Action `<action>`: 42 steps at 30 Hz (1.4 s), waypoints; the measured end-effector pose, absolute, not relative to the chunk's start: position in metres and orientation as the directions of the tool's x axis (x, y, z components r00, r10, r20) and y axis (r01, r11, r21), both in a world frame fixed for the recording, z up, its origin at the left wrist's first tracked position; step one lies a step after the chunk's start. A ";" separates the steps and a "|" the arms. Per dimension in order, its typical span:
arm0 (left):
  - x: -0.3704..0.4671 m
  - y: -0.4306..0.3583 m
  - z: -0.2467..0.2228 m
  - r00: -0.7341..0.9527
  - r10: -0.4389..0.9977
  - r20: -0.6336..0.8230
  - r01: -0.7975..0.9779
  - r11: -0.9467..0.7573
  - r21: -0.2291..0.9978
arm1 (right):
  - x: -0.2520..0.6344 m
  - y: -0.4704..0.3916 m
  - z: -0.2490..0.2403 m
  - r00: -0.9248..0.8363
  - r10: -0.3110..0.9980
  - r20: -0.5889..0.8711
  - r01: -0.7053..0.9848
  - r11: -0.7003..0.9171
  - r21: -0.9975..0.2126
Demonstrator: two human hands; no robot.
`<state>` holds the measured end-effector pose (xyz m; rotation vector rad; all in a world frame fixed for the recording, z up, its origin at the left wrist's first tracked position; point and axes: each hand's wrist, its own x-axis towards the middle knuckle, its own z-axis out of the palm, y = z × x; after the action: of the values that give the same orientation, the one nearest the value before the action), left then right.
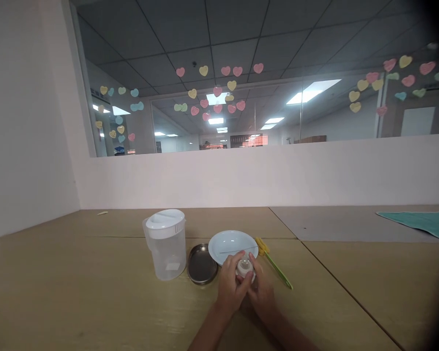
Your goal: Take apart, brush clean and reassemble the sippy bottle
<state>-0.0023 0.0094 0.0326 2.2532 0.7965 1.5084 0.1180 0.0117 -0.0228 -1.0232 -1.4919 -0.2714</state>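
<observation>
Both hands are wrapped round a small clear and white object (245,266), which looks like a baby bottle top with a teat. My left hand (231,285) grips it from the left and my right hand (260,290) from the right, thumbs at the near side. Just beyond the fingers lies a pale blue-white plate (229,240) with a thin straight item on it. A dark round metal dish (202,264) is left of my left hand. To the right of the plate rests a green-handled tool with a yellow head (278,269).
A translucent pitcher with a white lid (169,248) stands upright left of the metal dish. A teal cloth (420,223) lies at the far right of the wooden table (76,282). Behind the table rises a white wall (241,178) with a window above.
</observation>
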 end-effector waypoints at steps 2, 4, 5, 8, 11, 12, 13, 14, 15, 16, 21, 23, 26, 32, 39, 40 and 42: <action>-0.003 0.012 0.033 0.294 0.593 0.750 0.284 -0.803 0.524 | 0.118 0.011 -0.022 0.134 0.421 0.897 0.713 0.588 -0.382; -0.004 0.014 0.034 0.307 0.572 0.760 0.295 -0.817 0.495 | 0.118 0.010 -0.020 0.137 0.421 0.897 0.704 0.596 -0.387; -0.005 0.016 0.034 0.318 0.558 0.767 0.301 -0.826 0.476 | 0.118 0.010 -0.018 0.145 0.422 0.895 0.701 0.594 -0.394; -0.007 0.020 0.034 0.363 0.492 0.791 0.314 -0.864 0.394 | 0.116 0.008 -0.015 0.181 0.431 0.884 0.695 0.580 -0.425; -0.008 0.024 0.034 0.395 0.436 0.808 0.319 -0.890 0.324 | 0.116 0.007 -0.014 0.189 0.435 0.880 0.689 0.580 -0.435; -0.008 0.025 0.034 0.401 0.426 0.811 0.321 -0.894 0.311 | 0.116 0.007 -0.013 0.185 0.431 0.883 0.691 0.582 -0.429; -0.008 0.026 0.034 0.405 0.420 0.812 0.324 -0.896 0.302 | 0.117 0.007 -0.013 0.182 0.421 0.889 0.699 0.580 -0.418; -0.008 0.026 0.035 0.408 0.416 0.813 0.327 -0.898 0.296 | 0.117 0.007 -0.013 0.178 0.404 0.897 0.713 0.576 -0.401; -0.007 0.027 0.035 0.409 0.414 0.813 0.330 -0.898 0.291 | 0.118 0.008 -0.012 0.173 0.379 0.909 0.730 0.571 -0.377; -0.007 0.027 0.035 0.409 0.412 0.814 0.334 -0.898 0.286 | 0.119 0.008 -0.012 0.166 0.351 0.922 0.748 0.565 -0.349; -0.007 0.032 0.032 0.388 0.353 0.852 0.352 -0.910 0.217 | 0.123 0.016 -0.012 0.106 0.279 0.954 0.776 0.577 -0.255; -0.008 0.034 0.028 0.374 0.337 0.864 0.373 -0.908 0.193 | 0.122 0.019 -0.013 0.094 0.305 0.948 0.746 0.609 -0.270; -0.010 0.035 0.023 0.349 0.344 0.872 0.398 -0.897 0.195 | 0.120 0.022 -0.014 0.088 0.325 0.942 0.721 0.632 -0.285; -0.015 0.030 0.012 0.364 0.384 0.849 0.403 -0.886 0.228 | 0.122 0.019 -0.005 0.102 0.366 0.925 0.729 0.606 -0.320; -0.021 0.030 0.009 0.348 0.497 0.795 0.386 -0.849 0.361 | 0.126 0.011 0.005 0.114 0.544 0.832 0.645 0.596 -0.478; -0.021 0.030 0.011 0.365 0.492 0.791 0.392 -0.851 0.348 | 0.126 0.010 0.007 0.111 0.566 0.817 0.629 0.596 -0.499; -0.019 0.030 0.013 0.405 0.466 0.787 0.416 -0.860 0.295 | 0.128 0.007 0.012 0.096 0.594 0.799 0.604 0.603 -0.521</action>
<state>-0.0195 0.0299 0.0132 2.5887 0.8141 1.4767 0.1282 0.0067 0.0117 -1.0360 -1.5645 -0.0101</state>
